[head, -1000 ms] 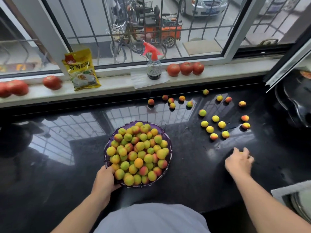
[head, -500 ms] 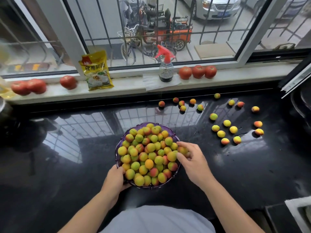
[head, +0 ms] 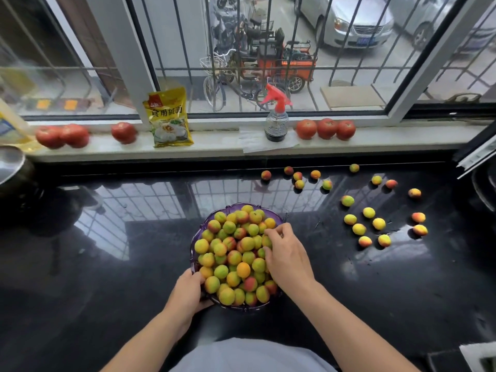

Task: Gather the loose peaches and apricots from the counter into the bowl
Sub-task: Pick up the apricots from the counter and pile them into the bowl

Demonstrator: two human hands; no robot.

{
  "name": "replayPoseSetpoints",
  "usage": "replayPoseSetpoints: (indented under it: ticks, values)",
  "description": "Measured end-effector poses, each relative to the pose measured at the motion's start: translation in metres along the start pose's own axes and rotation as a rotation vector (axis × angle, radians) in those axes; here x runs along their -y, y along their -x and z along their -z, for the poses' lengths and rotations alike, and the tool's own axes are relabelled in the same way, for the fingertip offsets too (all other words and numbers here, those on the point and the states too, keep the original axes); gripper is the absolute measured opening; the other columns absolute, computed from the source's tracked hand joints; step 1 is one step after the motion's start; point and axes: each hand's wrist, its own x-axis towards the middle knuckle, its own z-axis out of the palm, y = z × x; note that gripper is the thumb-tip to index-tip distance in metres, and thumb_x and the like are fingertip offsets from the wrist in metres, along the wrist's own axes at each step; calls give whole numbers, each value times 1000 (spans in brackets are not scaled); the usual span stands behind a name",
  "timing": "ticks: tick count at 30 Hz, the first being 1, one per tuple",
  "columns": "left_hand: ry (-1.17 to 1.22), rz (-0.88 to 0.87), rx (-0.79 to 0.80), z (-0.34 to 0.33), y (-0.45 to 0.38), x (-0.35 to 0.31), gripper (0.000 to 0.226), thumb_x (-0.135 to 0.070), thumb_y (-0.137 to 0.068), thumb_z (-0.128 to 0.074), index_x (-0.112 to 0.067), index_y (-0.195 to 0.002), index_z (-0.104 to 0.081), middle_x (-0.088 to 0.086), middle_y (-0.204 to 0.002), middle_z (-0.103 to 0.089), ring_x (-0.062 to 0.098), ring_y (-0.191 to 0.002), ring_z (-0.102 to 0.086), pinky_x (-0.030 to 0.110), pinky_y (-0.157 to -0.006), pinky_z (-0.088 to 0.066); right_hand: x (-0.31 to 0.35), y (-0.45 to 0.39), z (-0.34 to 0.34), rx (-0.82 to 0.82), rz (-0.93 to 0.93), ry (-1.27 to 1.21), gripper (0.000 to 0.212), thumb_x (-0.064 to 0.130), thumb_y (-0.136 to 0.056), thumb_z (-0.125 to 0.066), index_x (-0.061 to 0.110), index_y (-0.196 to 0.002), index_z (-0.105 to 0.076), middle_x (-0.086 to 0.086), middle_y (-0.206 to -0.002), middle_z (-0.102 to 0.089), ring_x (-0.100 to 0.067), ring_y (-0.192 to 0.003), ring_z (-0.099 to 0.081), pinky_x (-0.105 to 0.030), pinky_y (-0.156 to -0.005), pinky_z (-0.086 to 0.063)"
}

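Your left hand (head: 188, 294) grips the near rim of the purple bowl (head: 197, 232), heaped with fruit, on the black worktop (head: 107, 291); your right hand (head: 285, 257) rests fingers curled on the pile, grasp unclear; loose peaches and apricots (head: 369, 212) lie scattered to the right.

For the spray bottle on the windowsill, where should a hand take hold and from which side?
Grip the spray bottle around its narrow neck under the red trigger head, coming from the counter side. It stands upright, the window bars block the far side, and the tomatoes crowd its right.
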Motion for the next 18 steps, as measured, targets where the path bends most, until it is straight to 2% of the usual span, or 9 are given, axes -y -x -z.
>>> replayPoseSetpoints:
  ticks: [3, 10, 14, 16, 18]
  values:
    - [-8, 10, 6, 2, -1, 0, 37, -5, -100, -38, -19, -115, -69, 5, -101, -81, 31, -103, -74, 49, -84, -63, 0, -1, -5, -2, 3, 11, 31, 29, -98, -62, 21, -128, -59, 5, -113, -43, -16, -99, -53, -31, -85, -53]
    - [-6, 5, 13, 2, -4, 0, 37, -6, -96, -40, -18, -117, -69, 7, -106, -80, 32, -103, -75, 52, -88, -62, -7, 0, -7, 5, 4, 17, 43, 27, -98, -62, 19, -139, -56, 3, -117, -45, -19, -101, -55, -34, -87, -52]
    - [4, 11, -3, 2, -5, -2, 40, 1, -91, -40, -15, -114, -69, 10, -104, -80, 34, -102, -73, 55, -90, -61, -10, -1, -3, 26, 14, -37, 55, 34, -98, -63, 24, -148, -45, 7, -114, -38, -15, -98, -53, -31, -84, -51]
    - [2, 4, -6, 3, -6, -4, 40, 1, -90, -42, -17, -112, -70, 9, -101, -80, 35, -100, -73, 57, -93, -59, -16, -2, 4, -21, -2, -117, 52, 37, -97, -62, 27, -145, -45, 9, -110, -38, -14, -88, -55, -33, -78, -52]
    - [10, 1, -12, 4, -8, -7, 41, 1, -89, -42, -18, -111, -71, 10, -100, -80, 36, -100, -72, 59, -95, -58, -31, -9, 11, -118, -69, -209, 40, 35, -98, -59, 28, -136, -52, 9, -108, -41, -14, -83, -58, -36, -76, -53]
